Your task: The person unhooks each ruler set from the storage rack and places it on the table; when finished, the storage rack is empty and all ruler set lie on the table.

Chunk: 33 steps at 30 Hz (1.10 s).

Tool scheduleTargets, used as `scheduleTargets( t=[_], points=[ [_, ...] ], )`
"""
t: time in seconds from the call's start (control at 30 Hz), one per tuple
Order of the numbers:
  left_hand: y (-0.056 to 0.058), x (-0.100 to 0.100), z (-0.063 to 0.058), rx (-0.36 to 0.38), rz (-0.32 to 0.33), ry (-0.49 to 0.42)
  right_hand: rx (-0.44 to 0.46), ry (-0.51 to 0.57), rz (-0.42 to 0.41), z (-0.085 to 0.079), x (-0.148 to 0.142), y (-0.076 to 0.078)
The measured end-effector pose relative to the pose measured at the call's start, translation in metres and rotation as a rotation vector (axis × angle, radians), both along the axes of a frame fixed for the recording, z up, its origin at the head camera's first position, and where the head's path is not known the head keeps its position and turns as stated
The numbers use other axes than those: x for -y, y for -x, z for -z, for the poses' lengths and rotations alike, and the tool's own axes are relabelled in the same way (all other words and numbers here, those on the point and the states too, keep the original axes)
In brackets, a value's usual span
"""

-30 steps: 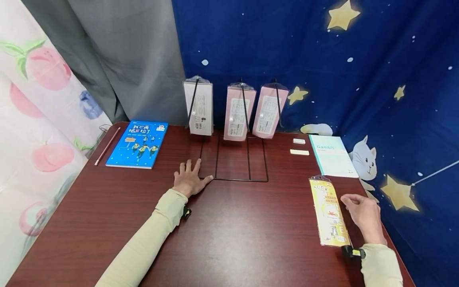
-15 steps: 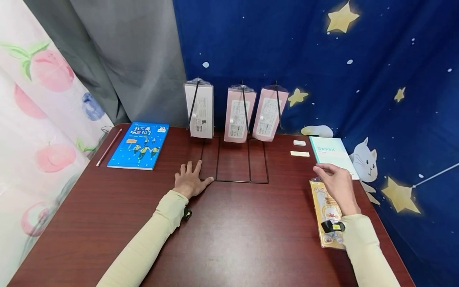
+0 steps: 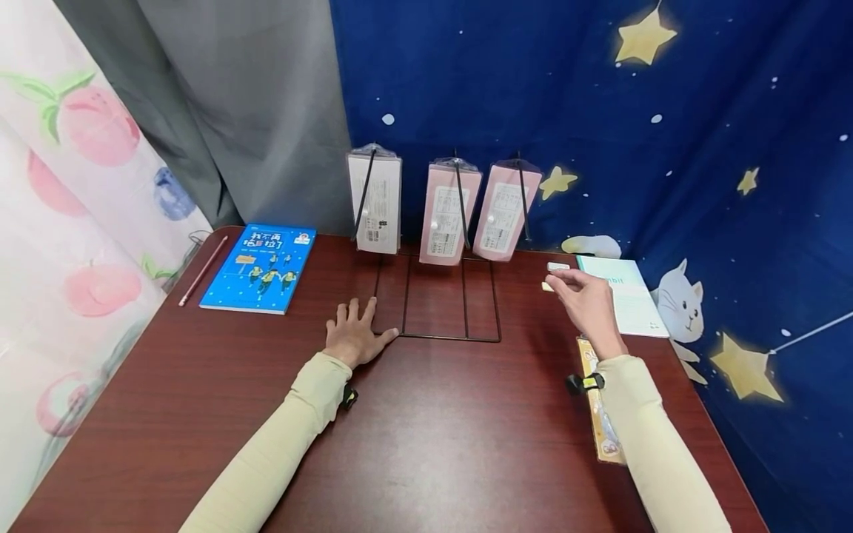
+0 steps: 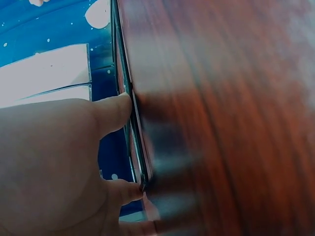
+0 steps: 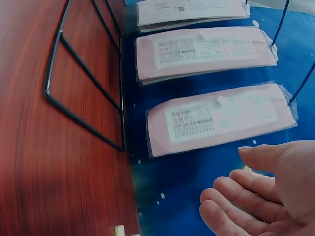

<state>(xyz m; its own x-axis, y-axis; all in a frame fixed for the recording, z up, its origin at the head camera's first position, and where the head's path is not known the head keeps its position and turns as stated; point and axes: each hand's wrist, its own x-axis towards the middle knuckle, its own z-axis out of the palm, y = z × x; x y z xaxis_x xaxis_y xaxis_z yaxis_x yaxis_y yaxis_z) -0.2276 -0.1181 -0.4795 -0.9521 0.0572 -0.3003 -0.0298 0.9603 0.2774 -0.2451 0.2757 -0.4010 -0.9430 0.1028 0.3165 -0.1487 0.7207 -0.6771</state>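
While left hand [image 3: 351, 344] lies spread against wire rack [image 5: 86, 122], right hand [image 3: 589, 307] hangs half-curled, empty; upper-centre pink packets [image 3: 504, 211] probably light, slick; best edge-held.

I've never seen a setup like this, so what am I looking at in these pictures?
No machine here: this is a person working bare-handed. The wide view comes from a head-worn camera looking down; the two close ones from one on each wrist. On the table lie a blue book, a pencil, a notebook and a yellow packet, partly hidden by the right sleeve. Three hanging packets are on a wire rack. The left hand rests spread out, touching the rack's base. The right hand is above the table and appears to hold nothing.
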Motion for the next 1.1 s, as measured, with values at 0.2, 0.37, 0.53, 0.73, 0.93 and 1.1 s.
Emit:
scheduleTargets(
  t=[0.2, 0.37, 0.53, 0.73, 0.93, 1.1],
  points=[
    [-0.003, 0.0, -0.006, -0.032, 0.004, -0.001, 0.03, 0.082, -0.003, 0.0, 0.015, 0.021],
    [-0.002, 0.001, -0.004, -0.02, 0.0, 0.003, 0.046, 0.134, 0.011, -0.003, 0.023, 0.042],
    [-0.001, 0.002, -0.006, -0.013, -0.002, 0.008, 0.031, 0.216, 0.015, -0.005, 0.026, 0.067],
    [-0.004, 0.001, -0.007, -0.014, -0.001, 0.002, 0.034, 0.259, 0.038, 0.001, 0.031, 0.086],
    [-0.002, 0.002, -0.002, -0.003, -0.002, 0.007, 0.013, 0.26, 0.042, 0.001, 0.04, 0.097],
    [0.001, 0.002, 0.001, 0.013, 0.0, 0.014, 0.013, 0.273, 0.047, -0.005, 0.046, 0.102]
  ],
)
